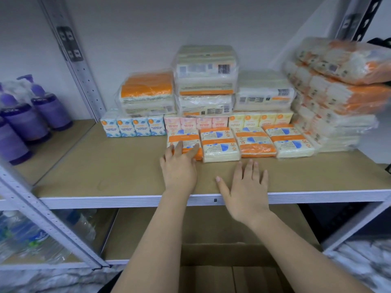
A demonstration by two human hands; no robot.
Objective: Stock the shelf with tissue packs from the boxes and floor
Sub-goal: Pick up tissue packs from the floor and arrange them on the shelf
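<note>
**A:** Our left hand (179,166) rests with straight fingers on the leftmost pack (183,142) of the front row, and our right hand (246,187) lies flat and spread on the bare board of the shelf (127,172), holding nothing. What worries us from here?

**B:** The tall stack of wrapped bundles (330,115) at the right. It leans outward, its upper bundles look tilted and blurred, and it touches the end of the front row. If we shove the row (239,141) sideways to close gaps, we judge the push could tip that stack off the edge.

**A:** And the bundles piled at the back (206,81)?

**B:** They sit on the small upright packs (196,123), which are soft. A hard nudge backward could shift them and topple the highest one.

**A:** What about containers?

**B:** Below the shelf we see a cardboard box (228,256) with its flaps open; we cannot tell what lies inside. The shelf itself holds all the tissue packs we can see, gathered toward the right and back. In the neighbouring bay to the left stand purple pump bottles (40,108), and beneath them wrapped water bottles (31,237).
</note>
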